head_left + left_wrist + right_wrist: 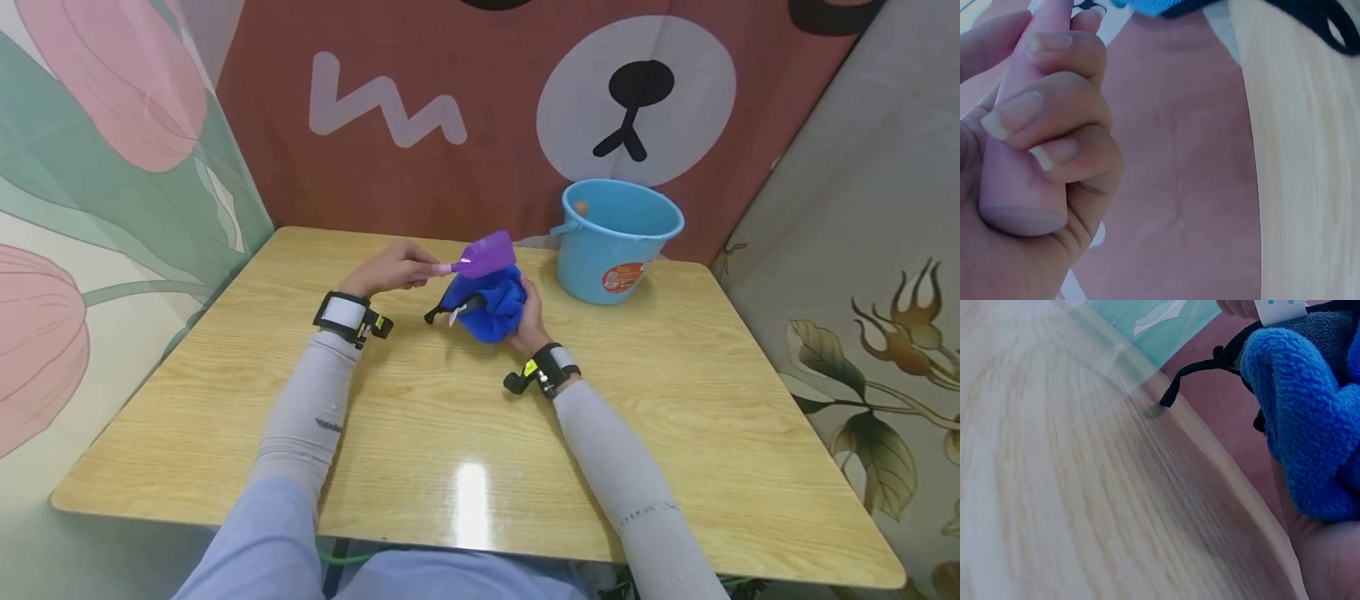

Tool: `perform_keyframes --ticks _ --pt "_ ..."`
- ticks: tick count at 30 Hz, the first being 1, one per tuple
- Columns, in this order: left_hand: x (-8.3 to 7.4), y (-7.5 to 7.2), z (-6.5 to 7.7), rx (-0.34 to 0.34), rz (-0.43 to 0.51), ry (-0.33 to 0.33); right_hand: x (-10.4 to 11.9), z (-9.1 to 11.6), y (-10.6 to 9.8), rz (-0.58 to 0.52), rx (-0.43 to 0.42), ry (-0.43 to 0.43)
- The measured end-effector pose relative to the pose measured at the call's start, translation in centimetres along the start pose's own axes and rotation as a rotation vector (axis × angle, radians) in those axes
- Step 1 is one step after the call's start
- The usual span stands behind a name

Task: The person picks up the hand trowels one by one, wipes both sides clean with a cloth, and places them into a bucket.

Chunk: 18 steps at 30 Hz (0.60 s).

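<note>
My left hand (397,268) grips the pink handle (1029,156) of a small toy shovel, fingers curled round it in the left wrist view. The shovel's purple scoop (487,254) points right, overlapping the top of a bunched blue towel cloth (497,310) in the head view. My right hand (531,321) holds that cloth from its right side, the fingers mostly hidden behind it. Fluffy blue pile shows close up in the right wrist view, with a dark grey part, a black cord (1194,367) and a white tag (1280,310).
A light blue bucket (600,265) with an orange-red sticker stands at the back right of the wooden table (405,433). Behind the table hangs a brown cloth (420,187) with a bear face. Patterned drapes border both sides.
</note>
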<state>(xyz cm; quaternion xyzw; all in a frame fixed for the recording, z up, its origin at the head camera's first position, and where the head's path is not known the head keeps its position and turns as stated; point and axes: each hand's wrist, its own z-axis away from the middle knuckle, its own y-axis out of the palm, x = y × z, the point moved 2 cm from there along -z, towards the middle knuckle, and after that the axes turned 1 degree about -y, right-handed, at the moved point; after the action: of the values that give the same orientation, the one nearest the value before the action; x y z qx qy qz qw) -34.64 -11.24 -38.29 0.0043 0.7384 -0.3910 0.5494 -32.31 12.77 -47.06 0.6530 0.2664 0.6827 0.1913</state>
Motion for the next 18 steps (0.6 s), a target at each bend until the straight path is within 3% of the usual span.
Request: perform_keyframes --ticks 8,18 --pt "0.1 1.3 -0.8 0.048 -0.009 0.072 -0.3 0.1 0.4 0.051 0.027 0.037" --pt "0.6 1.5 -1.2 0.052 -0.095 0.049 -0.3 0.2 0.3 -0.028 0.082 0.0"
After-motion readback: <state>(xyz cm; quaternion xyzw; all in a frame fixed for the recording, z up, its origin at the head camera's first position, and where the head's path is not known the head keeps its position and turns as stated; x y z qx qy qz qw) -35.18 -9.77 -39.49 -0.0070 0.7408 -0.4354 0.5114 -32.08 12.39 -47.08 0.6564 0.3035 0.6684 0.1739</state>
